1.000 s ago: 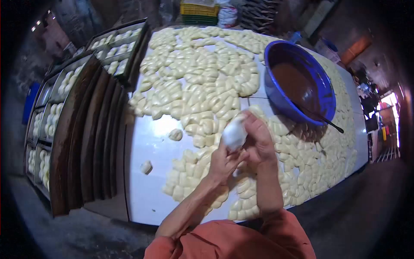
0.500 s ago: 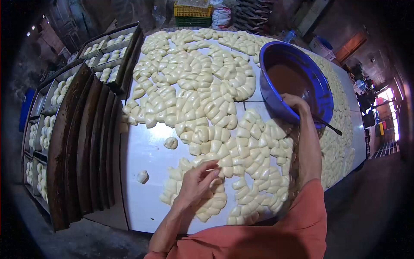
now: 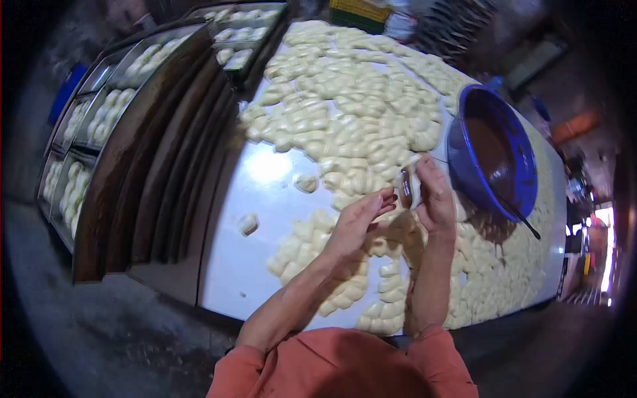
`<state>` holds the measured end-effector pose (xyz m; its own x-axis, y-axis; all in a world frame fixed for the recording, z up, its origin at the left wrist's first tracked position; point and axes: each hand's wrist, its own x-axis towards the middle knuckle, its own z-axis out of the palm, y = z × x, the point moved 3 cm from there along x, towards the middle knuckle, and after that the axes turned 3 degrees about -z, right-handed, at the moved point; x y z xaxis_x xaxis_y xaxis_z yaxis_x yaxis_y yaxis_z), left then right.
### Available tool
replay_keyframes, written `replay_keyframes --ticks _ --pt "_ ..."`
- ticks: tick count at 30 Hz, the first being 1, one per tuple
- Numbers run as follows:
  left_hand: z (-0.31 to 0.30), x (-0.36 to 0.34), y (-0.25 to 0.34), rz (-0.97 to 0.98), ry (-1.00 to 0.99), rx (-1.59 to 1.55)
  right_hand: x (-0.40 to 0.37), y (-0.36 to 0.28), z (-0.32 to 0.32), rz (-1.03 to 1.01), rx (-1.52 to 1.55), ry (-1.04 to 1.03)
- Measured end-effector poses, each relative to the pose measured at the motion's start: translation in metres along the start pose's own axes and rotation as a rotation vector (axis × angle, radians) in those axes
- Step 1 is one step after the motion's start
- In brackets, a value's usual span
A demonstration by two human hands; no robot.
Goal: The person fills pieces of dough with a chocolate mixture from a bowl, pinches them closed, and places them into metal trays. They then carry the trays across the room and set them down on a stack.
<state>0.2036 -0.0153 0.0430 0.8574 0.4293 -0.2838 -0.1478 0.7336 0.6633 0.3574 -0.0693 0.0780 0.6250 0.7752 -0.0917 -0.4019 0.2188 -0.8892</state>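
The right hand point(image 3: 435, 199) had its fingers bent round a small bit of dough point(image 3: 416, 188), with a shiny brown blob point(image 3: 406, 187) on it. The left hand point(image 3: 358, 222) was just beside it, fingers bent and close together, brown on the tips. I could not tell if those tips touched the dough. The bit of dough was up above the table point(image 3: 229, 285), between the hands.

The brown blob could have slid off if the dough tipped too far. Too much brown goo near the edge could have squished out, or made the edge too slippery to stick. A hard pinch could have torn the dough, as it looked soft. Sticky fingers could have left brown marks on the pale dough pieces point(image 3: 378, 113) under the hands.

Next to the right hand stood a big blue tub point(image 3: 458, 152) of brown goo point(image 3: 490, 149). Its rim was high, so an arm could have bumped it, and a dark handle point(image 3: 524, 222) poked out over the side. Two lone lumps, one point(image 3: 306, 183) near the pale pieces and one point(image 3: 248, 224) nearer the table's left side, sat apart. Farther left were dark boards point(image 3: 133, 186) and trays point(image 3: 103, 74) of dough balls, which blocked that side. A yellow crate point(image 3: 361, 10) was past the far end.
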Motion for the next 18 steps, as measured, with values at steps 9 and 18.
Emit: replay_keyframes --ticks 9,18 --pt "-0.111 -0.052 0.036 0.159 0.44 -0.116 -0.032 0.089 0.098 -0.082 -0.495 -0.393" --pt "-0.116 -0.075 0.056 0.374 0.608 0.226 -0.05 0.11 0.148 -0.363 -0.819 -0.25"
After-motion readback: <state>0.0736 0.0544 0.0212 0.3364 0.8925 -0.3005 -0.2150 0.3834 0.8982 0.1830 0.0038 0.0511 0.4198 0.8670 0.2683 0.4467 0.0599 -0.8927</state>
